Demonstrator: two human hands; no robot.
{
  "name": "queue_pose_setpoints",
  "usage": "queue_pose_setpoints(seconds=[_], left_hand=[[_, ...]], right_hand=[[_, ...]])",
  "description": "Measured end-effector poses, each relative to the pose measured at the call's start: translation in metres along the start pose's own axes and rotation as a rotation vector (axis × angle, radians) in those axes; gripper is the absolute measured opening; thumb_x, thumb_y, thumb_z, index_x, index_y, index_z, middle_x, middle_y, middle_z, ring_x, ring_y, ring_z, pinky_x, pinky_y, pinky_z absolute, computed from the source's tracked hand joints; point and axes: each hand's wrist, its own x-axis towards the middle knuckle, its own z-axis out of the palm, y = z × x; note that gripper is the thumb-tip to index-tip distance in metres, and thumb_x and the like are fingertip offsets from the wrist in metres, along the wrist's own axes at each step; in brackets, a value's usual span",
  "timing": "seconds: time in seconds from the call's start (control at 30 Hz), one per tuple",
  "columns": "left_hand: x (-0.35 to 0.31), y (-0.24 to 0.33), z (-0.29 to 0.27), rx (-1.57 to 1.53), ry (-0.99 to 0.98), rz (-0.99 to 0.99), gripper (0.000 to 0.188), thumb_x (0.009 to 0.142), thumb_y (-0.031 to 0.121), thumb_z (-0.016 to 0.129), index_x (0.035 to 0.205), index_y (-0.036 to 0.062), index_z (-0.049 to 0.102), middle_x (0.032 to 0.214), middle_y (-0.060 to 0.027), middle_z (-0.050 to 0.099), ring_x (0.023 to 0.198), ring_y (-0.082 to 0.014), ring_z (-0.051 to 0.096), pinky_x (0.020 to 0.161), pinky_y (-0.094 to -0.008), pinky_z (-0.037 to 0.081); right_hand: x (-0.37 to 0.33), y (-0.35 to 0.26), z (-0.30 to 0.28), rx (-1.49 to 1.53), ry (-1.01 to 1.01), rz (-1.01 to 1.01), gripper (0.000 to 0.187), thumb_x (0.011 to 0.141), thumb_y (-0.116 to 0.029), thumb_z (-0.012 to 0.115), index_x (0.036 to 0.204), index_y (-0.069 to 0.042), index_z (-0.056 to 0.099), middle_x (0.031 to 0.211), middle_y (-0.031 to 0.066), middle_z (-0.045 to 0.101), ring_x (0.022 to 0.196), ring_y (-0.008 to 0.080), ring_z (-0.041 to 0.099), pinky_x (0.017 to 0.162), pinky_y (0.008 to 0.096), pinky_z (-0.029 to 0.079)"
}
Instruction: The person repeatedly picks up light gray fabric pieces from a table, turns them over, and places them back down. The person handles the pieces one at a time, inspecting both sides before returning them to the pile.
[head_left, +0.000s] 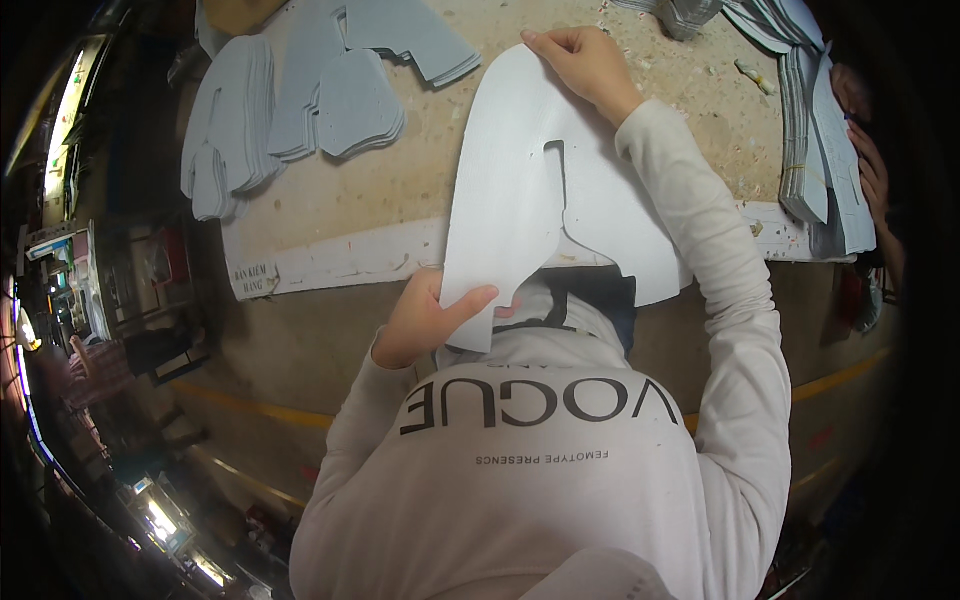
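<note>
A large white cut-out piece (510,170), curved at the top with a narrow slot in its middle, is stretched between my two hands. My left hand (420,322) pinches its lower left end, thumb on top, just off the table's near edge. At the far end my right hand (588,72) grips the rounded top edge between thumb and fingers. The piece lies partly over the table (360,200), and its lower part hangs over the near edge in front of my body. Its material, whether sheet or fabric, I cannot tell.
Stacks of grey-blue cut pieces (240,110) lie at the table's far left. Another bundle of such pieces (805,130) stands at the right edge, beside another person's hand (868,165). A small crumpled scrap (755,77) lies at the far right.
</note>
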Motion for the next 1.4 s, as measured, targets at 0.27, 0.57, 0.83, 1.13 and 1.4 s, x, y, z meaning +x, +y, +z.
queue_pose_setpoints(seconds=[0.27, 0.57, 0.83, 1.13, 1.4], left_hand=[[-0.03, -0.021, 0.002, -0.132, 0.002, -0.259, 0.025, 0.092, 0.011, 0.054, 0.107, -0.0061, 0.064, 0.097, -0.013, 0.069, 0.09, -0.017, 0.066, 0.079, -0.0277, 0.052], [-0.045, -0.039, -0.025, 0.005, 0.099, -0.124, 0.018, 0.086, 0.002, 0.061, 0.102, -0.0057, 0.064, 0.093, -0.0088, 0.068, 0.081, -0.0097, 0.063, 0.074, -0.0224, 0.049], [-0.024, -0.01, -0.042, -0.087, 0.128, 0.168, 0.017, 0.087, 0.001, 0.06, 0.103, -0.0007, 0.056, 0.085, -0.0017, 0.063, 0.074, -0.0022, 0.055, 0.068, -0.0156, 0.043], [0.026, 0.001, -0.016, 0.025, 0.295, 0.37, 0.047, 0.088, -0.003, 0.054, 0.132, 0.0011, 0.037, 0.132, -0.0144, 0.043, 0.113, -0.0204, 0.052, 0.094, -0.0301, 0.044], [0.072, 0.03, 0.033, -0.077, -0.02, 0.43, 0.066, 0.086, 0.0, 0.057, 0.143, 0.0029, 0.024, 0.133, -0.0162, 0.04, 0.089, -0.0135, 0.057, 0.076, -0.0264, 0.051]], right_hand=[[-0.003, -0.002, 0.0, -0.025, 0.009, -0.027, 0.051, 0.083, -0.052, 0.063, 0.088, -0.003, 0.073, 0.06, -0.0009, 0.059, 0.056, 0.0095, 0.051, 0.056, 0.0263, 0.041], [-0.023, -0.018, -0.025, 0.063, -0.051, -0.183, 0.039, 0.083, -0.043, 0.066, 0.103, -0.01, 0.07, 0.081, 0.0086, 0.067, 0.07, 0.0164, 0.06, 0.065, 0.0286, 0.048], [-0.111, -0.006, -0.089, 0.105, -0.187, -0.253, 0.034, 0.082, -0.009, 0.064, 0.116, -0.013, 0.064, 0.095, 0.0017, 0.06, 0.066, 0.0112, 0.048, 0.062, 0.0235, 0.041], [-0.11, 0.029, -0.141, -0.126, 0.071, -0.001, 0.028, 0.082, -0.005, 0.062, 0.11, -0.008, 0.068, 0.101, -0.003, 0.061, 0.065, 0.0053, 0.044, 0.061, 0.0191, 0.041], [-0.148, -0.026, -0.098, 0.757, -0.226, 0.25, 0.056, 0.096, -0.046, 0.046, 0.143, -0.018, 0.035, 0.128, 0.0085, 0.049, 0.103, 0.0147, 0.057, 0.081, 0.0314, 0.05]])
